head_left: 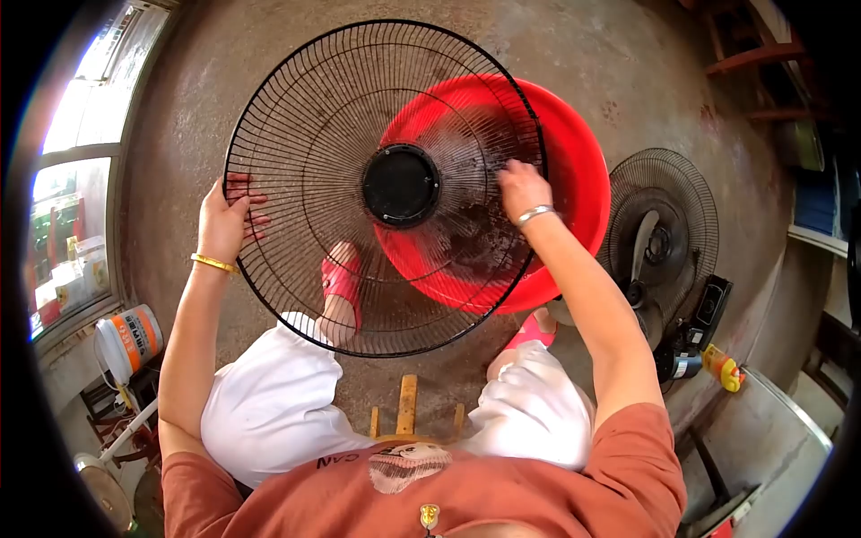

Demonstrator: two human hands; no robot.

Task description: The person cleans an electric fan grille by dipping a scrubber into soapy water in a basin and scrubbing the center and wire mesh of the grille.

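A large round black fan grille with a solid black centre disc is held up in front of me, partly over a red basin. My left hand grips the grille's left rim, its fingers showing behind the wires. Over the right part of the wires is my right hand, curled closed and somewhat blurred. Whatever it may hold is too small and smeared to name. Through the wires, dark wet-looking contents show in the basin.
To the right, a fan with its grille lies on the floor beside a black control box. A yellow bottle lies near it. A white and orange bucket stands at left below the window. My feet in pink sandals flank a wooden stool.
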